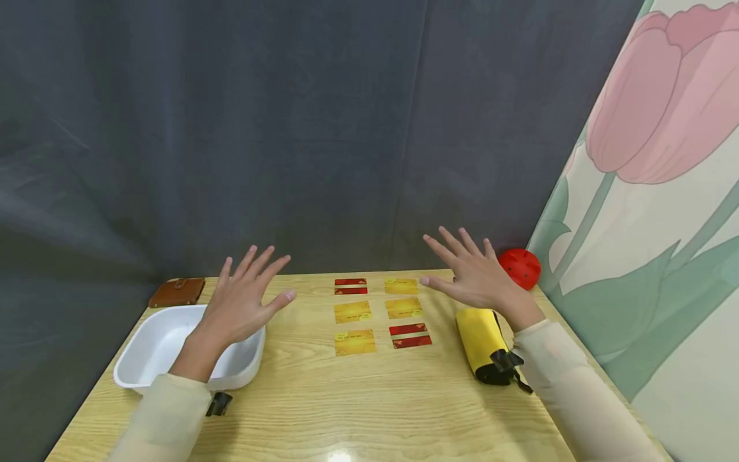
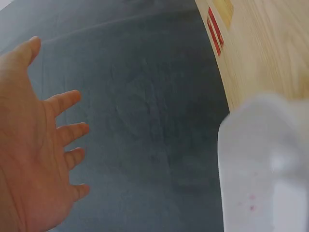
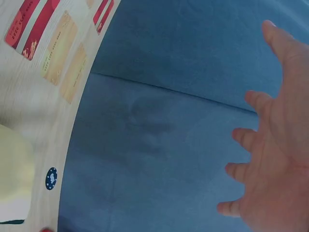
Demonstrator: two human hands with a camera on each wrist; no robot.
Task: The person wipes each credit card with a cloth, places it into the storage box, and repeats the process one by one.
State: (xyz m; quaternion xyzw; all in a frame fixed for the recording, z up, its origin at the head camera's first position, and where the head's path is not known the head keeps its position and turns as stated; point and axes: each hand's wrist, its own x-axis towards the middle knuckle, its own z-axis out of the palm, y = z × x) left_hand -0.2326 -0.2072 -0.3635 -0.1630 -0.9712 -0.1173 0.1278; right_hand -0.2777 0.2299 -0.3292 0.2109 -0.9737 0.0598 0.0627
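Tub (image 1: pixel 245 374), white and shallow, stands at the left of the table (image 1: pixel 369 410), and the left hand (image 1: pixel 239 311) hangs above it with fingers straight and spread apart. Its wrist and sleeve (image 1: pixel 164 410) cover part of the inside; what shows is white floor and wall, with a few pinkish specks in the left wrist view, where the near end is blurred and cut off.

Six cards lie flat in two columns mid-table, between the hands: four gold cards (image 1: pixel 353 312) and two red cards (image 1: pixel 410 342), one at the far left corner of the set, one at the near right. Their print is too small to read.

The right hand (image 1: pixel 470 276) is also raised, fingers spread apart, just beyond a yellow roll (image 1: pixel 478 335) with a dark end, partly hidden by the right sleeve (image 1: pixel 554 366). A red rounded object (image 1: pixel 522 268) sits behind that wrist, its underside hidden. The right wrist view shows a small blue disc (image 3: pixel 51 178), its pale figure unclear. Behind the tub lies a brown wallet (image 1: pixel 178 292), its contents out of sight.
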